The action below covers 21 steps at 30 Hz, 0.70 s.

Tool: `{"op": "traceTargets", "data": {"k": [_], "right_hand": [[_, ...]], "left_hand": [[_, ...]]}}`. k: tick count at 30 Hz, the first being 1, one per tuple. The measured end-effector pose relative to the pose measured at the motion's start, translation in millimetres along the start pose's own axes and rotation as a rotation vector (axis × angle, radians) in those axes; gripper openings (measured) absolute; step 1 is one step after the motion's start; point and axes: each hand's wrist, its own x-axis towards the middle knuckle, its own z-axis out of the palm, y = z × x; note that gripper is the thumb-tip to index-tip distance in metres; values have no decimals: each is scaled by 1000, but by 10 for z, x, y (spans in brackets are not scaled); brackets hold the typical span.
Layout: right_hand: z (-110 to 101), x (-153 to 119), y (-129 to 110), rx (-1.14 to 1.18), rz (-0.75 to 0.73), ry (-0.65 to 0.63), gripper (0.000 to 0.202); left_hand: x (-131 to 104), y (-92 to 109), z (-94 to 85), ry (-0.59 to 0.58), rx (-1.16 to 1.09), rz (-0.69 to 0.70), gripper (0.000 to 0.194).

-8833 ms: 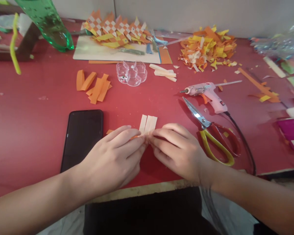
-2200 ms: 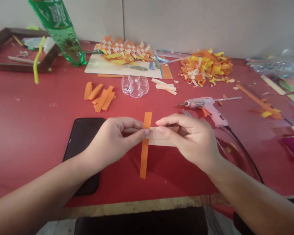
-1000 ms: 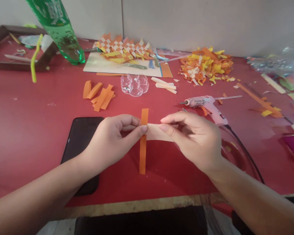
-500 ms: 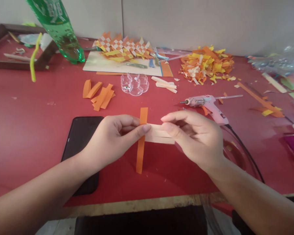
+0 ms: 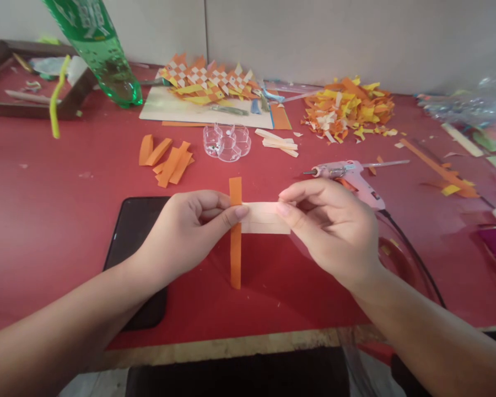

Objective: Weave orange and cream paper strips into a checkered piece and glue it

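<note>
Between thumb and fingers, my left hand [image 5: 202, 223] pinches an upright orange paper strip [image 5: 235, 253] where it crosses the left end of several cream paper strips [image 5: 264, 219]. The cream strips lie side by side and stretch level across to my right hand [image 5: 330, 231], whose thumb and forefinger grip their upper right part. Both hands hold the paper above the red table. Under my left wrist lies a black phone [image 5: 136, 237], partly covered. Behind my right hand rests a pink glue gun [image 5: 364, 187].
Loose orange strips [image 5: 176, 165], a clear divided dish [image 5: 227, 143] and cream strips [image 5: 279, 142] lie beyond my hands. Farther back are woven paper fish [image 5: 210, 80], a heap of paper scraps [image 5: 351, 110], a green bottle [image 5: 111, 66] and a brown frame [image 5: 70, 102].
Both hands have shifted the paper slightly up, the left one a little leftward too. The orange strip now stands straighter, and the cream strips are flatter and closer together.
</note>
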Motion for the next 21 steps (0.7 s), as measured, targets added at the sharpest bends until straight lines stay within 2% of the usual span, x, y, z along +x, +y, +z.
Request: {"op": "traceTargets", "data": {"k": [4, 10, 16, 21], "right_hand": [[-2, 8, -18, 11, 23, -35, 6], [-1, 33, -8, 56, 42, -65, 3], [0, 21, 0, 125, 101, -193, 21], [14, 18, 4, 113, 94, -189, 14]], "left_hand": [[3, -7, 14, 31, 43, 21, 36], [19, -29, 19, -3, 62, 3, 33], [6, -24, 8, -17, 95, 19, 36], [-9, -10, 20, -43, 9, 5, 31]]}}
